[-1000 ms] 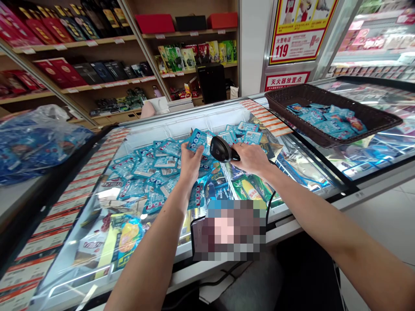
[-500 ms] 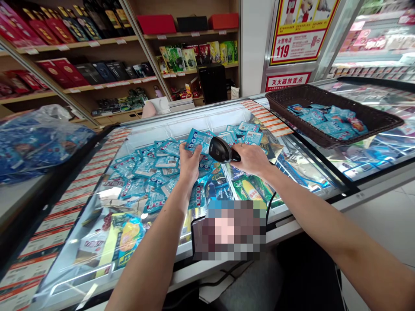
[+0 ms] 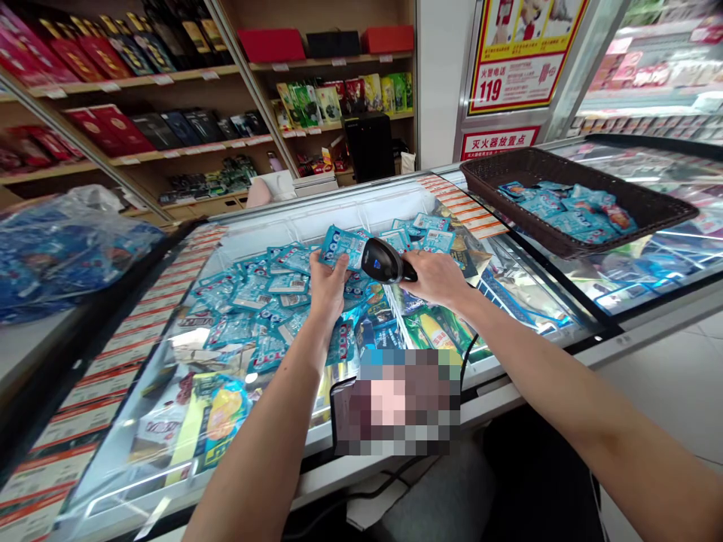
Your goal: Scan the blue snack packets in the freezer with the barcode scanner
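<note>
Between the thumb and fingers of my left hand (image 3: pixel 328 284) is a blue snack packet (image 3: pixel 339 242), raised over the heap. My right hand (image 3: pixel 434 275) is wrapped round the handle of a black barcode scanner (image 3: pixel 381 261). The scanner's head overlaps the packet's right end, and a small blue light shows on it. Beneath both hands lie many more blue packets (image 3: pixel 289 284) in a glass-topped chest freezer (image 3: pixel 389 192). A scanner cable drops from behind my right wrist toward the front edge.
A dark woven basket (image 3: pixel 587 235) with blue packets stands on the freezer at right. A clear plastic bag (image 3: pixel 84 199) of blue packets sits at left. A phone (image 3: pixel 337 421), mostly pixelated, rests at the front edge. Stocked shelves (image 3: pixel 186 73) stand behind.
A small blue light now shows on the scanner. Both hands keep their hold, and the view has shifted very slightly.
</note>
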A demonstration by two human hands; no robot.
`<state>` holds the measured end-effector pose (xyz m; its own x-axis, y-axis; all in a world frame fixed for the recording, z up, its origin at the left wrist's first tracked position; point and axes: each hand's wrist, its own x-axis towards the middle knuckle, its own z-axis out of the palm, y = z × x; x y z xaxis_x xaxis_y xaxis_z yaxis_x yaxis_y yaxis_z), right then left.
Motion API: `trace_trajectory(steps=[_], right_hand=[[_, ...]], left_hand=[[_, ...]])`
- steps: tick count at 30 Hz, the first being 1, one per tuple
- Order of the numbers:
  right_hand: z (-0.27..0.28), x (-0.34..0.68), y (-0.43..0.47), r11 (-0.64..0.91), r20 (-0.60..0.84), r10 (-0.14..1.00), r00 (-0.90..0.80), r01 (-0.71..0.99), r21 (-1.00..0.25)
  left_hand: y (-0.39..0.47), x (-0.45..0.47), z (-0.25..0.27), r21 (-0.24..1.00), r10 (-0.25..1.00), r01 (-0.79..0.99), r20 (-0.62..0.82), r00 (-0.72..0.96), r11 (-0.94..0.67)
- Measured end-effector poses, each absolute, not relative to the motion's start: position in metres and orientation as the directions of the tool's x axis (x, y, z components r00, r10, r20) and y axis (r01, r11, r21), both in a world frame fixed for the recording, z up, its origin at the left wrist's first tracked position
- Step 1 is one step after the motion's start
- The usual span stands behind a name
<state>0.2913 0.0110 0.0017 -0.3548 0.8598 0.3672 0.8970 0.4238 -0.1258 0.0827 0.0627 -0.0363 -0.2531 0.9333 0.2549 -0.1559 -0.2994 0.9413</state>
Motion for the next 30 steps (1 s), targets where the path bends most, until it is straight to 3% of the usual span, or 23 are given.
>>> trace_trajectory(steps=[4,7,11,17,19,23,26,30], right_hand=[[0.003,0.293,0.012,0.413,0.383,0.86,-0.338,0.901,-0.133],[0.003,0.298,0.015,0.348,0.42,0.869,-0.261,0.926,-0.146],[0.004,0.309,0.022,0.21,0.456,0.884,-0.107,0.96,-0.183],[0.005,0.317,0.027,0.121,0.482,0.876,0.001,0.968,-0.221],[0.005,0.317,0.026,0.125,0.472,0.881,-0.006,0.967,-0.222],[0.006,0.315,0.025,0.145,0.467,0.884,-0.027,0.965,-0.218],[0.007,0.316,0.026,0.146,0.472,0.881,-0.022,0.963,-0.226],[0.006,0.316,0.026,0.141,0.459,0.888,-0.019,0.962,-0.234]], left_hand=[[0.062,0.083,-0.035,0.944,0.924,-0.097,0.281,-0.258,-0.314],[0.059,0.081,-0.032,0.923,0.876,0.126,0.384,-0.29,-0.363],[0.05,0.077,-0.027,0.787,0.784,0.462,0.562,-0.262,-0.409],[0.038,0.08,-0.014,0.525,0.689,0.765,0.709,-0.151,-0.373],[0.039,0.082,-0.012,0.428,0.708,0.774,0.705,0.037,-0.467],[0.048,0.086,-0.019,0.342,0.709,0.643,0.513,0.483,-0.685],[0.053,0.085,-0.025,0.282,0.715,0.68,0.471,0.516,-0.677],[0.053,0.085,-0.019,0.146,0.804,0.851,0.44,0.401,-0.504]])
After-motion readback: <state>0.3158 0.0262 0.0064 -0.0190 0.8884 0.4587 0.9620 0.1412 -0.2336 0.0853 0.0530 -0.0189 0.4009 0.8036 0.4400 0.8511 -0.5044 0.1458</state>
